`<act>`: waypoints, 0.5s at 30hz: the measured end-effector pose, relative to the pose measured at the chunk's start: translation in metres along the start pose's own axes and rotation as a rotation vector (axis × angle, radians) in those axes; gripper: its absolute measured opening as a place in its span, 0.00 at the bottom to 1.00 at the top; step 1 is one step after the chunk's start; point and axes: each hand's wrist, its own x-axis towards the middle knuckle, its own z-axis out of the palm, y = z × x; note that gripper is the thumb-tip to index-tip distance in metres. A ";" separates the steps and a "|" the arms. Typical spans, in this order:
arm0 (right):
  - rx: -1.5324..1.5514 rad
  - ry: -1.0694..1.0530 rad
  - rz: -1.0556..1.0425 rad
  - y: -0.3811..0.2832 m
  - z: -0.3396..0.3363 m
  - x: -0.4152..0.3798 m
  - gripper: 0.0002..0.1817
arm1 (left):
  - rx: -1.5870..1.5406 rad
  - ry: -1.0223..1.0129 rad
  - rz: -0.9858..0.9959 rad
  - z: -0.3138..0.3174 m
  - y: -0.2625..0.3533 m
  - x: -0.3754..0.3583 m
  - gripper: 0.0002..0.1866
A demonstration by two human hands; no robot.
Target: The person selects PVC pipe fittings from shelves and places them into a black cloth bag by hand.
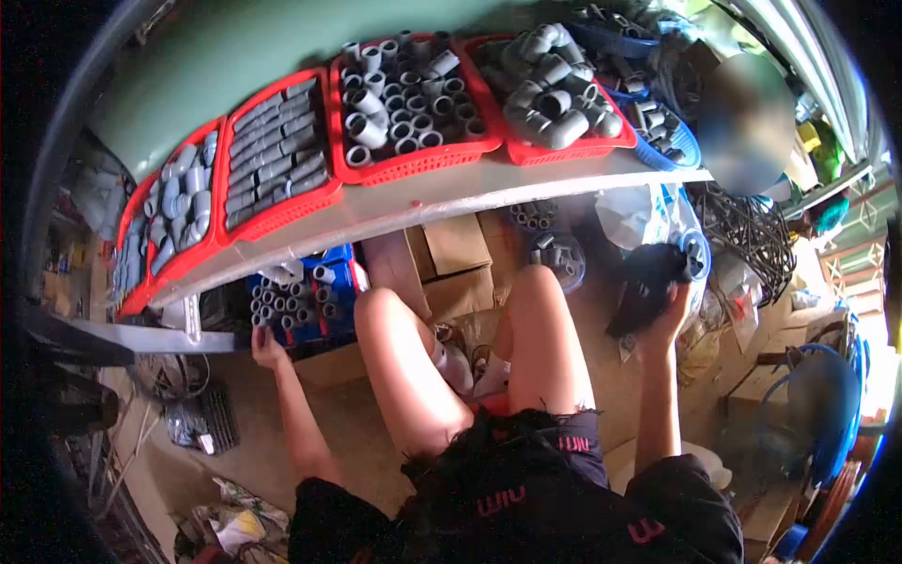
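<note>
On the left, my left hand [270, 350] reaches up to the near corner of a blue crate [361, 278]. Its fingers are slightly apart, with the tips right at the grey pipe fittings [282, 301] standing inside. To the right of my knees, my right hand [665, 321] is closed on a dark, limp black cloth-like item [646, 284]. Folds hide its exact kind, and it partly covers my fingers. A blue basket [695, 268] with grey fittings stands just beyond that hand.
Above my knees runs a shelf [395, 209] bearing red baskets [413, 167] of grey pipe fittings. More fittings fill a blue basket [684, 155] at the right. Cardboard boxes [458, 249] sit beneath. Dark coiled tubing [752, 235] lies at the right, and a metal bar [150, 338] juts in at left.
</note>
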 end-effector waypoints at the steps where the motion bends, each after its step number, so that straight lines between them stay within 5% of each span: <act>1: -0.040 -0.029 -0.019 -0.009 -0.006 0.014 0.25 | -0.057 0.040 -0.003 0.000 0.004 -0.005 0.13; 3: -0.292 0.050 -0.138 -0.027 -0.021 0.048 0.28 | -0.168 0.118 -0.018 -0.005 0.005 -0.017 0.15; 4: -0.495 0.074 -0.205 -0.043 -0.017 0.069 0.18 | -0.283 0.066 -0.059 -0.011 -0.003 -0.025 0.16; 5: -1.168 0.118 -0.274 -0.057 -0.021 0.101 0.19 | -0.396 0.017 -0.099 -0.015 -0.010 -0.030 0.18; 6: -1.347 0.197 -0.534 -0.066 -0.003 0.114 0.16 | -0.383 -0.003 -0.100 -0.022 0.008 -0.046 0.17; 7: -1.521 0.202 -0.491 -0.081 0.003 0.133 0.19 | -0.369 -0.021 -0.101 -0.033 0.033 -0.070 0.16; 10: -1.714 0.025 -0.840 -0.099 0.034 0.187 0.20 | -0.387 -0.216 -0.207 -0.064 0.068 -0.114 0.14; 11: -1.802 -0.086 -0.804 -0.104 0.053 0.195 0.23 | -0.364 -0.259 -0.248 -0.071 0.079 -0.127 0.14; 12: -1.913 -0.027 -0.748 -0.100 0.068 0.202 0.19 | -0.339 -0.300 -0.288 -0.079 0.090 -0.138 0.14; 15: -2.112 0.011 -0.381 -0.078 0.087 0.244 0.28 | -0.367 -0.340 -0.373 -0.095 0.122 -0.164 0.15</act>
